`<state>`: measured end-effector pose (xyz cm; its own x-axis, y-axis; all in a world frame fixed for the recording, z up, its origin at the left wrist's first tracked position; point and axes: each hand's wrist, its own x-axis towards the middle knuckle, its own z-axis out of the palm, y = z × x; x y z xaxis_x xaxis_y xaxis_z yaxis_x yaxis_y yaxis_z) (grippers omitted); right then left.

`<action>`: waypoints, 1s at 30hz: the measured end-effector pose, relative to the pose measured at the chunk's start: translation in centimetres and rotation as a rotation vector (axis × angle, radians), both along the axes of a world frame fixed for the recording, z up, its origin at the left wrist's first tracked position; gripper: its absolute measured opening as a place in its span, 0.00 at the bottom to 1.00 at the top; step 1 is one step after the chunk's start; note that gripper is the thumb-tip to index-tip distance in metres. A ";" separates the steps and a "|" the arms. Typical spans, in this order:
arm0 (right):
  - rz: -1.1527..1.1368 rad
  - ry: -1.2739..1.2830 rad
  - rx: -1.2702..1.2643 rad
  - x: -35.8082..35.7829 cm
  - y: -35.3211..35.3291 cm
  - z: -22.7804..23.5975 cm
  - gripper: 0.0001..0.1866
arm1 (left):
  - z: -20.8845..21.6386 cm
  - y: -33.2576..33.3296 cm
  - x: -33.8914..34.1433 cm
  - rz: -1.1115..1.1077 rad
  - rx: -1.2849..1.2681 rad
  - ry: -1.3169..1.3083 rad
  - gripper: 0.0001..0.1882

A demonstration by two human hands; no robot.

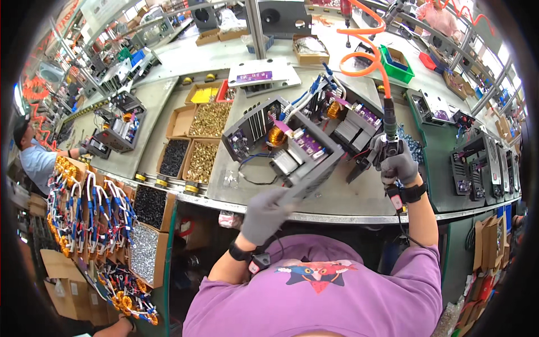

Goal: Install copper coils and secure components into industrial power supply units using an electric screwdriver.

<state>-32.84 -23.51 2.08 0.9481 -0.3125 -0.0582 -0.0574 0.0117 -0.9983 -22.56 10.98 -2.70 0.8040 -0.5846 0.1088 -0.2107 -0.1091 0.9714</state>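
Note:
My right hand [400,164], in a grey glove, is closed round a black air screwdriver [389,130] that hangs from an orange coiled hose. My left hand [266,215], also gloved, is at the near edge of an open grey metal chassis [314,168]. Motion blurs its fingers, and whether they touch the chassis is unclear. Inside that chassis are purple circuit boards [306,145] and a copper-wound coil [277,136]. A second open chassis [359,130] of the same kind stands just behind it, left of the screwdriver.
Cardboard boxes of brass-coloured fasteners [208,119] and black screws [174,158] line the bench's left. Silver screws [145,253] and wired coils [92,210] are nearer. More chassis [471,168] stand right, on a green mat. A co-worker [38,154] is at far left.

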 end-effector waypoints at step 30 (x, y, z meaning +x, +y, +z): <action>-1.629 -0.252 0.056 -27.5 3.5 -10.6 0.23 | -8.1 -32.4 -8.4 -0.994 0.453 -0.960 0.19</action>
